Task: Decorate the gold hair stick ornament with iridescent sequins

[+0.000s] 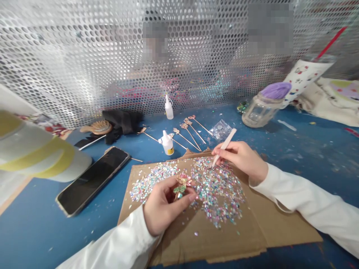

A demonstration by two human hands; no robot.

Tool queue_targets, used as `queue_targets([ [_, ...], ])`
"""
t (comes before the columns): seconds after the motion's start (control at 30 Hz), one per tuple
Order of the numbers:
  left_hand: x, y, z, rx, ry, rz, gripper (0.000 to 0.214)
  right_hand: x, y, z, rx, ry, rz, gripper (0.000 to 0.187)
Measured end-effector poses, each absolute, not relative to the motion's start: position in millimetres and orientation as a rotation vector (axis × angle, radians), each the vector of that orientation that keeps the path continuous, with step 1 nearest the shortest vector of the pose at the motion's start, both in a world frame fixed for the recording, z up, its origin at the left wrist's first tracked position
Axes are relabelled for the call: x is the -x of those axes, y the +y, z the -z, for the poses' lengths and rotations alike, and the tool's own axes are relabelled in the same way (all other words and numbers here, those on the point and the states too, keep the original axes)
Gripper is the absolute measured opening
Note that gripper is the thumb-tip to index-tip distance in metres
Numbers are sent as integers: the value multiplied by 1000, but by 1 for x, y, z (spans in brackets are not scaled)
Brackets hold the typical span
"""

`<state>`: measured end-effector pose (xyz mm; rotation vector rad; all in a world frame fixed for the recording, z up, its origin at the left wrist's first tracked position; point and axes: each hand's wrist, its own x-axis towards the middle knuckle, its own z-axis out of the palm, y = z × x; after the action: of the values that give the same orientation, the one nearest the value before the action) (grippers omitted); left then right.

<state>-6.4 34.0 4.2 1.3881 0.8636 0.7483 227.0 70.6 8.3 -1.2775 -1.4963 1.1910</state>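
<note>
My left hand [161,207] pinches a flower-shaped hair ornament [184,180] with pink and green petals, held low over the cardboard. Its stem is hidden by the fingers. My right hand [246,158] grips pale tweezers [226,144], tips pointing down at the upper part of a pile of glittering rhinestones [220,200]. Whether the tips hold a stone is too small to tell. The rhinestones lie in two spread patches on a brown cardboard sheet [202,244]. Just beyond it stands a small white glue bottle [168,145], near several flower-topped hairpins [193,135].
A phone [94,181] lies left of the cardboard, beside a large white-and-yellow cylinder [53,157]. Farther back are a hairbrush [99,127], black cloth [123,123], another bottle [168,109] and a small clear bag [221,130]. A glass jar [260,112] and a straw cup [304,76] stand right.
</note>
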Motion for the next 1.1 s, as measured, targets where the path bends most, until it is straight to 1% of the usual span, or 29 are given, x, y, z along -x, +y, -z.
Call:
queue_targets([
  [0.37, 7, 34, -6, -1382, 874, -745, 14, -226, 71, -7, 1287, -1448, -1243, 16],
  [1.1, 5, 33, -7, -1426, 848, -760, 9, -225, 71, -2, 1292, -1404, -1284, 23],
])
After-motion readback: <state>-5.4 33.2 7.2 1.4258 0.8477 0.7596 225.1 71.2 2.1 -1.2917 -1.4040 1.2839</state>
